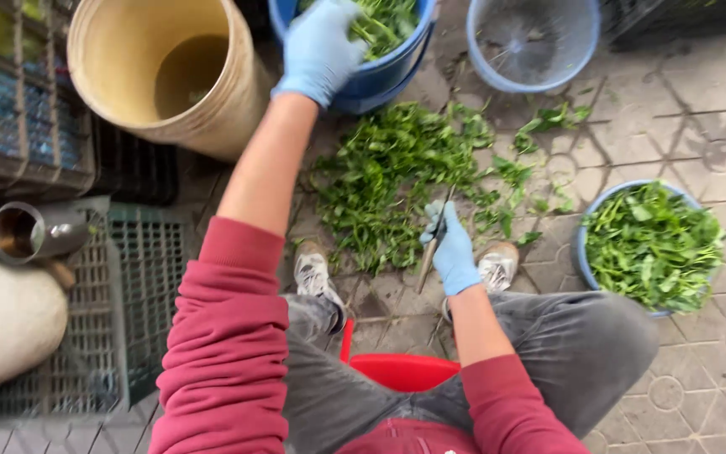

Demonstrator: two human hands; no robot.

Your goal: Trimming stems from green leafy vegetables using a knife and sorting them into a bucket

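Nearest to me, at 6 o'clock, I see the rim of a glossy red plastic stool [403, 370] between grey trouser legs and soft crimson sleeves. Just past it my right hand [454, 252], in a thin blue glove, is curled closed round a slim knife [433, 248] whose handle points back toward my knees; the blade end meets the loose pile of leafy greens [388, 181], crumpled and stemmy, spread over the patterned paving at 12 o'clock. Two worn pale shoes flank the near edge of that pile.

At 3 o'clock stands a round blue bowl [586, 240] heaped with the same greens. At 9 o'clock lies a green plastic crate [140, 277] with a lattice face, and on it a dull metal cup [31, 231], cylindrical, lying on its side.

Farther out, my left hand [319, 50], also gloved, reaches to 11 o'clock with fingers spread and bent down onto the greens inside a deep blue bucket [376, 80]; I cannot tell whether they grip any. Beside it at 10 o'clock is a tall cream bucket [170, 76], smooth-walled, and at 1 o'clock a pale blue round basin [535, 42].
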